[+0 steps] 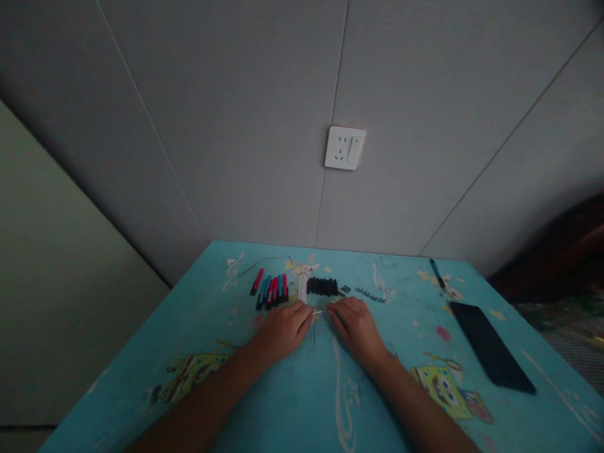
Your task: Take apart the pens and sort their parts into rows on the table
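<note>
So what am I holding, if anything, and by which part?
A white stick: your left hand pinches its left end. Your right hand is at the other end; its exact grip is too small to tell.

1 slim white piece [319, 312] between left hand [285, 328] and right hand [356, 324], turquoise table [292, 402] beneath

on the table [283, 409], rods [302, 287] lie between pens [276, 288], left, and tubes [322, 287], right.

The person's left forearm [219, 391] and right forearm [415, 393] slant in from the bottom edge, converging below centre, where the left hand [282, 328] and right hand [356, 327], both curled and pinching, sit just apart.
</note>
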{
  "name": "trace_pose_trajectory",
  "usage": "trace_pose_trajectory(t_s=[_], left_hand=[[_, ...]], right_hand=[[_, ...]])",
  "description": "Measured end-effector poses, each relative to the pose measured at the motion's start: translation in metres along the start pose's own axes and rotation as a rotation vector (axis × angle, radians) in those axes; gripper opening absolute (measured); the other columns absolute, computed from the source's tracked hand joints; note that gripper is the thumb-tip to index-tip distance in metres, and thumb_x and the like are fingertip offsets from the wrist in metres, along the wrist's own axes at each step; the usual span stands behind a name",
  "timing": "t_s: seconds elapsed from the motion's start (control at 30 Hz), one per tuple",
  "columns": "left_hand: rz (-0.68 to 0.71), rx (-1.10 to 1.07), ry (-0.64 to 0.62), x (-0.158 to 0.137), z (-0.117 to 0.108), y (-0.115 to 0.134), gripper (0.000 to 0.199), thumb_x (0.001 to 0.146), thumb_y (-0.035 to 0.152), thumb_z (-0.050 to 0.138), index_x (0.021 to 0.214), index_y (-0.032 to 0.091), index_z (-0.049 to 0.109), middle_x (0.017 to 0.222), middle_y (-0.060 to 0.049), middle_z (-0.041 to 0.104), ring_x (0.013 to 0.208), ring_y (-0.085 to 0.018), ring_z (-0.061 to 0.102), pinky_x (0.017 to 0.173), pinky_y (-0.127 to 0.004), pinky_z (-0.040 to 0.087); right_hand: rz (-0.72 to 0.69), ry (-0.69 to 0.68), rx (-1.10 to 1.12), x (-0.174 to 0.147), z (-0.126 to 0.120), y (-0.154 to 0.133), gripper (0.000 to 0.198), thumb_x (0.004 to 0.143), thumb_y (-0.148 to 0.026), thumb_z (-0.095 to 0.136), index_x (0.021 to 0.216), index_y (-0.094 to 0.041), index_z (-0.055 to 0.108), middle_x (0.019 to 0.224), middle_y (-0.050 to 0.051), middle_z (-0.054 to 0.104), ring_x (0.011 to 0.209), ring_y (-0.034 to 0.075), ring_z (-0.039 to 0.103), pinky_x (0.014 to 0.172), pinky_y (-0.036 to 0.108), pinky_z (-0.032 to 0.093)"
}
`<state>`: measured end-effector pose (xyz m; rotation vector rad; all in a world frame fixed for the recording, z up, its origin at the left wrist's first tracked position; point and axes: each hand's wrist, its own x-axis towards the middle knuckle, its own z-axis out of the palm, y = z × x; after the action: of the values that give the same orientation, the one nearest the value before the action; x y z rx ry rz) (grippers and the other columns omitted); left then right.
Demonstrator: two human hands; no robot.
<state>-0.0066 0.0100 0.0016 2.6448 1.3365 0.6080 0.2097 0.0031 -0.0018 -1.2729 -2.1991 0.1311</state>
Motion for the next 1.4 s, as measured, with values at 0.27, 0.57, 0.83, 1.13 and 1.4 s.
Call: trace_pose_trajectory(t_s=[0.27, 0.57, 0.83, 1.13, 1.4], left_hand=[[-0.106, 0.054, 0.006, 0.0, -0.002, -0.003, 0.026, 0.1, 0.029, 0.036, 0.104, 0.022, 0.062, 0.093, -0.004, 0.065, 0.081, -0.016, 0.063, 0.071, -0.026, 0.046], [-0.075, 0.074, -0.02, 0.001, 0.001, 0.0, 0.026, 0.099, 0.028, 0.037, 0.101, 0.021, 0.062, 0.092, -0.003, 0.066, 0.081, -0.017, 0.063, 0.069, -0.027, 0.045], [-0.094, 0.086, -0.012, 0.0, -0.002, 0.0, 0.028, 0.1, 0.03, 0.036, 0.1, 0.022, 0.063, 0.09, -0.003, 0.066, 0.079, -0.016, 0.063, 0.068, -0.026, 0.045], [-0.086, 0.114, -0.009, 0.0, -0.001, -0.001, 0.024, 0.099, 0.029, 0.038, 0.1, 0.023, 0.061, 0.091, -0.002, 0.065, 0.079, -0.018, 0.063, 0.066, -0.027, 0.044], [-0.084, 0.086, -0.023, 0.0, -0.001, -0.001, 0.024, 0.099, 0.028, 0.039, 0.101, 0.022, 0.062, 0.092, -0.003, 0.066, 0.078, -0.017, 0.064, 0.066, -0.027, 0.044]], right_hand=[[0.145, 0.086, -0.04, 0.0, -0.006, 0.024, 0.023, 0.098, -0.028, 0.046, 0.1, -0.02, 0.068, 0.093, 0.008, 0.068, 0.089, 0.022, 0.061, 0.084, 0.036, 0.046], [0.296, 0.117, -0.301, 0.013, 0.006, 0.037, 0.026, 0.097, -0.026, 0.045, 0.103, -0.02, 0.07, 0.089, 0.009, 0.067, 0.084, 0.021, 0.06, 0.079, 0.032, 0.043], [0.206, 0.06, -0.17, 0.004, -0.003, 0.027, 0.021, 0.096, -0.026, 0.049, 0.1, -0.021, 0.069, 0.089, 0.007, 0.066, 0.088, 0.022, 0.059, 0.083, 0.032, 0.043], [0.14, -0.06, -0.089, -0.004, -0.003, 0.023, 0.016, 0.094, -0.029, 0.055, 0.09, -0.022, 0.069, 0.088, 0.005, 0.067, 0.085, 0.02, 0.061, 0.081, 0.031, 0.044], [0.201, 0.009, -0.325, 0.022, 0.007, 0.033, 0.011, 0.093, -0.024, 0.056, 0.093, -0.022, 0.067, 0.089, 0.008, 0.067, 0.088, 0.024, 0.057, 0.078, 0.033, 0.038]])
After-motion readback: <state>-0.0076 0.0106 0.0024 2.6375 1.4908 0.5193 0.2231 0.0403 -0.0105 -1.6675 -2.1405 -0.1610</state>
